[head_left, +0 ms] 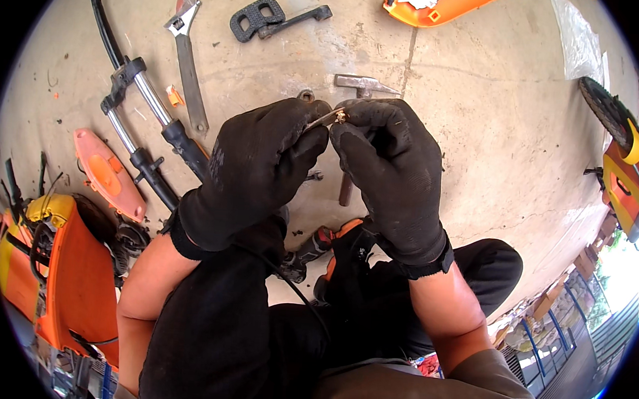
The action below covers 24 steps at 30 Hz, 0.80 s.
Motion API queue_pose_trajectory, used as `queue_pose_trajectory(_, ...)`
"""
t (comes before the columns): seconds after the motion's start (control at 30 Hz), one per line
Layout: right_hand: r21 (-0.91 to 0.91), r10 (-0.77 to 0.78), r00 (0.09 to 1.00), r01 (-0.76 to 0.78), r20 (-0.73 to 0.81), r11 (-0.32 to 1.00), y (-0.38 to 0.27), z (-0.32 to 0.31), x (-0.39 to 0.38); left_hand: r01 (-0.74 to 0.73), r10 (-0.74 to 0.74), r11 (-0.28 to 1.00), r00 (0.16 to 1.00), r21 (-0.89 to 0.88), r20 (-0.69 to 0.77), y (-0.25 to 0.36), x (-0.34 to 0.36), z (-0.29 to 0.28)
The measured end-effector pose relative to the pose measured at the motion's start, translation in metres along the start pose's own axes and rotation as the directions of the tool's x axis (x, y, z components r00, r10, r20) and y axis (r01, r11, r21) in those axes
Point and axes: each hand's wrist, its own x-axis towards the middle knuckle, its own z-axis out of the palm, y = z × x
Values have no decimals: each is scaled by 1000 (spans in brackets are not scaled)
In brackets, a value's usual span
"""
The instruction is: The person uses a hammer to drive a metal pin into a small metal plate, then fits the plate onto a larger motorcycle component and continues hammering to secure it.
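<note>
Orange panel: large orange and yellow plastic body part [63,273], at the left edge of the concrete floor [482,121].
Small cover: flat salmon-orange plastic cover [108,174], on the floor just above that panel.
Fork: black and chrome front fork assembly [139,118], laid diagonally from the upper left down toward the left wrist.
Wrench: grey steel adjustable wrench [188,62], near the floor's top edge, just right of the fork.
Pedal: black rubber-faced pedal on a crank arm [271,18], at the top edge.
Left hand: black-gloved left hand [256,171], curled, thumb and fingertips pinched shut on the thin brass-coloured metal piece [331,117].
Metal piece: held above the floor's middle, between both sets of fingertips.
Right hand: black-gloved right hand [393,171], curled, fingertips closed on the same piece's other end.
Hammer: steel-headed hammer with a dark handle [361,86], on the floor, mostly hidden behind the right hand.
Orange shell: orange and white plastic shell [431,3], at the top edge.
</note>
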Motion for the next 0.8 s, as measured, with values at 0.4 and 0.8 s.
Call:
queue_pose_trajectory(0.4, -298, -378, 925, 372, 37, 879, 28, 1, 13, 496, -394, 817, 853, -293, 343, 12, 10, -11)
queue_pose_trajectory(0.8, 82, 152, 987, -155, 41, 984, 69, 30, 24, 415, -406, 891, 910, -186, 85, -10, -7, 12)
